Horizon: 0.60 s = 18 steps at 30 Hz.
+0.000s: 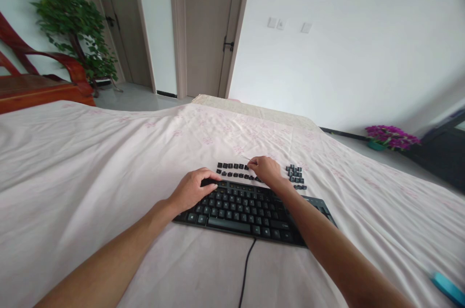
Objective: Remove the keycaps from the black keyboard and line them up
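Plainly, the black keyboard (232,208) lies on the pale sheet (181,269), its cord (246,269) leaving at six o'clock. At its ten o'clock corner sits the left hand (194,189), thumb and forefinger about the edge — whether they truly clasp it, I cannot tell. Towards twelve, the right hand (267,171) pinches a thin, pale tool (246,157) beside two keycap rows (236,166) — a smaller keycap cluster (296,174) lies at one o'clock.

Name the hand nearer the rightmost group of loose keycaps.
Right. The right hand is just left of the rightmost keycap group; the left hand is farther left, at the upper-left part of the keyboard.
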### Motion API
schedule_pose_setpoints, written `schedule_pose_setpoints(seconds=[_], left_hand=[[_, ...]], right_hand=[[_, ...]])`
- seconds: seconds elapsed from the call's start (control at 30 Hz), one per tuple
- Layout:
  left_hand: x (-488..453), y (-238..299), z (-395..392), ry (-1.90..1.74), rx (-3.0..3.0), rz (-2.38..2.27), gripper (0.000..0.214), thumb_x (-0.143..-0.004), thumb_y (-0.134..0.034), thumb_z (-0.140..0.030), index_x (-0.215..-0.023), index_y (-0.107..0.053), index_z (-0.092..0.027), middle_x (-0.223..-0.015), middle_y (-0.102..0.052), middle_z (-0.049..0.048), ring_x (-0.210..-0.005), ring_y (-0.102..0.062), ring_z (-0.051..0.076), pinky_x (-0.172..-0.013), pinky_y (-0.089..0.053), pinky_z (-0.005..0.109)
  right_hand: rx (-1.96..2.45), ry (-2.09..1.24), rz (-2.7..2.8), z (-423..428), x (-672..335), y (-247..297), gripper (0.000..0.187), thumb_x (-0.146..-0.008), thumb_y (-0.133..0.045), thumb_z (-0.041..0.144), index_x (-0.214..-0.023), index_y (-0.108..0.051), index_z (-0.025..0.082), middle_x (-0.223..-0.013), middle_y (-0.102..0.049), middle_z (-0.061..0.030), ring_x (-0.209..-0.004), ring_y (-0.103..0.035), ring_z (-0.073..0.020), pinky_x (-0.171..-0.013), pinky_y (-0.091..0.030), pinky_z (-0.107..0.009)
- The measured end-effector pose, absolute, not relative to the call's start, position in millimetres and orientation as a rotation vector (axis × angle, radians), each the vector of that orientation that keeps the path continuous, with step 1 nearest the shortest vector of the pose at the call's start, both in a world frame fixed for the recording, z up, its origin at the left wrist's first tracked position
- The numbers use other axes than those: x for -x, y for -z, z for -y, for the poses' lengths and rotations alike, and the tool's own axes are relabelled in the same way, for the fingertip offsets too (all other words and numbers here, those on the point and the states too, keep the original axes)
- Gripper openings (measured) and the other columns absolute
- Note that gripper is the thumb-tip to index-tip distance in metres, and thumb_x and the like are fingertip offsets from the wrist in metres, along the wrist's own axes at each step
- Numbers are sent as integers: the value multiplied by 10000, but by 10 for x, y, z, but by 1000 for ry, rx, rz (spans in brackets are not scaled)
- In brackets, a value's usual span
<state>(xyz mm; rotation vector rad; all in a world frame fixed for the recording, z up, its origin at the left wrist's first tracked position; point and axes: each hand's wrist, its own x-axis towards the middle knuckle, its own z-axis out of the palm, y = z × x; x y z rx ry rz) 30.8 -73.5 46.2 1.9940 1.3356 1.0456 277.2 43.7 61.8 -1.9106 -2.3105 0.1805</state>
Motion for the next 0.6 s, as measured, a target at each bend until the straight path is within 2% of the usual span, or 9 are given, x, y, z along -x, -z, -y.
schedule_pose_setpoints(seconds=[0.6], left_hand=[[-302, -440, 721, -1061, -1998, -1326, 198, -782, -578, -197, -935, -697, -238, -1001, -687, 11, -942, -625, 177, -900, -474, 311]], right_hand=[[1908, -230, 2301, -429, -2782, -606, 238, -820, -558, 366, -922, -736, 246, -864, -715, -45, -802, -631, -189, -613, -370, -239]])
